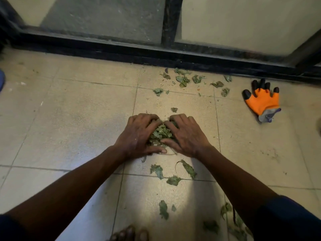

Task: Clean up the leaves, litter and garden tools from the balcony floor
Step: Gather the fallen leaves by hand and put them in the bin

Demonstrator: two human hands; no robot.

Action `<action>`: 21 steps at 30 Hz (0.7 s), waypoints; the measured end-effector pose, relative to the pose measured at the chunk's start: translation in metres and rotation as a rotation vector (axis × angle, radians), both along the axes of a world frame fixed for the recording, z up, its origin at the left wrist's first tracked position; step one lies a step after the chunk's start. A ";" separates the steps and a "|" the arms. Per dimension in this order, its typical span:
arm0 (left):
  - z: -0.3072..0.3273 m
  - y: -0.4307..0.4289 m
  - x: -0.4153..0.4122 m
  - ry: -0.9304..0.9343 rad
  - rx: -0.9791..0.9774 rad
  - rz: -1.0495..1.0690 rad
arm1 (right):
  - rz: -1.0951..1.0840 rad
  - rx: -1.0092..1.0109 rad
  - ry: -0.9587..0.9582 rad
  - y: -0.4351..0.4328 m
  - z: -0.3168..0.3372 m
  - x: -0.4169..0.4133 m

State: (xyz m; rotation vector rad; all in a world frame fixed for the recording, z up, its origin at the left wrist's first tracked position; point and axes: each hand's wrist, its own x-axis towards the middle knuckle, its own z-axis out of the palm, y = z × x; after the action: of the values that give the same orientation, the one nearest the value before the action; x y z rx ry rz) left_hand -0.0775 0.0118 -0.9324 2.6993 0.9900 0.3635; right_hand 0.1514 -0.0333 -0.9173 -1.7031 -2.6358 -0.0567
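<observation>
Both hands cup one pile of leaves (160,132) at centre on the tiled floor (78,119). The left hand (139,134) wraps its 9 o'clock side and the right hand (186,134) its 3 o'clock side, fingers curled over the top. Bare tile lies open from 7 to 10 o'clock. A black door track (121,49) bounds the floor at 12 o'clock, with scattered leaves (182,79) just before it toward 1 o'clock. An orange glove (262,101) lies well apart at 2 o'clock. Loose leaves (173,180) trail from 6 to 5 o'clock — the right forearm (243,180) covers some. Toes (128,233) are cut off at the bottom edge; a blue shape (1,80) at 9 o'clock is too cropped to identify.
</observation>
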 end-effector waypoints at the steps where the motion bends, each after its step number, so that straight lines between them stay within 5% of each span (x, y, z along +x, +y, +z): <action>1: 0.001 0.001 0.002 -0.005 0.016 0.010 | 0.012 0.036 0.000 0.003 -0.001 -0.002; 6: 0.004 0.003 0.011 0.002 -0.010 -0.001 | -0.058 -0.148 0.042 0.000 0.007 -0.005; 9: 0.005 0.008 0.014 -0.070 -0.066 0.007 | -0.132 -0.021 0.221 -0.008 -0.001 -0.015; 13: 0.013 0.012 0.018 -0.258 -0.091 0.061 | -0.550 0.055 0.810 -0.009 0.009 -0.033; 17: 0.021 0.005 0.021 -0.356 -0.043 0.089 | -0.876 -0.193 1.547 -0.006 0.024 -0.054; 18: 0.024 0.003 0.022 -0.384 -0.044 0.094 | -0.989 -0.208 1.544 0.004 0.028 -0.012; 21: 0.037 -0.004 0.029 -0.445 -0.051 0.134 | -1.029 -0.125 0.464 0.043 0.032 0.185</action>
State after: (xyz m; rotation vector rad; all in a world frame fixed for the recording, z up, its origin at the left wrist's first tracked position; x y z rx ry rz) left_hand -0.0483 0.0077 -0.8956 2.3551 1.0237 0.9032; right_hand 0.3362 0.0096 -0.8855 -2.5091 -1.2796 0.4406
